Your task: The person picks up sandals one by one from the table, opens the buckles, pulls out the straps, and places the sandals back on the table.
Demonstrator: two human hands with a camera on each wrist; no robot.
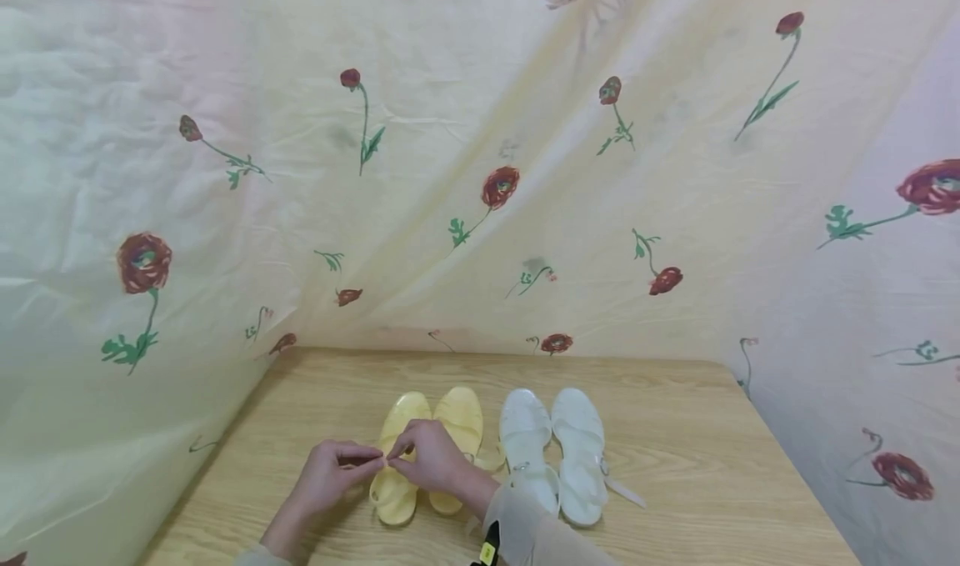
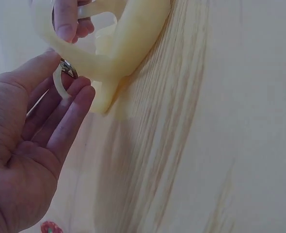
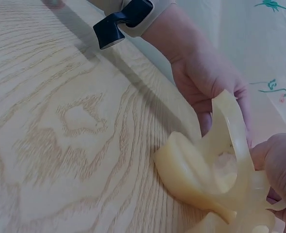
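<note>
A pair of yellow jelly sandals lies on the table, the left sandal [image 1: 395, 499] under both hands and the right sandal [image 1: 461, 412] beside it. My left hand [image 1: 330, 476] pinches the left sandal's ankle strap near its small metal buckle [image 2: 69, 69]; the thin strap end [image 2: 60, 86] curves out below the fingers. From the other side, my right hand [image 1: 433, 458] pinches the same strap, its fingertips close to the left ones. In the right wrist view, the strap stands raised above the yellow heel [image 3: 184, 167]. The right fingertips are partly hidden there.
A white left sandal [image 1: 525, 420] and a white right sandal [image 1: 579, 433] stand to the right, one strap [image 1: 626, 493] sticking out sideways. The wood-grain table [image 1: 690, 449] meets a flower-printed cloth [image 1: 420, 241] at the back and sides.
</note>
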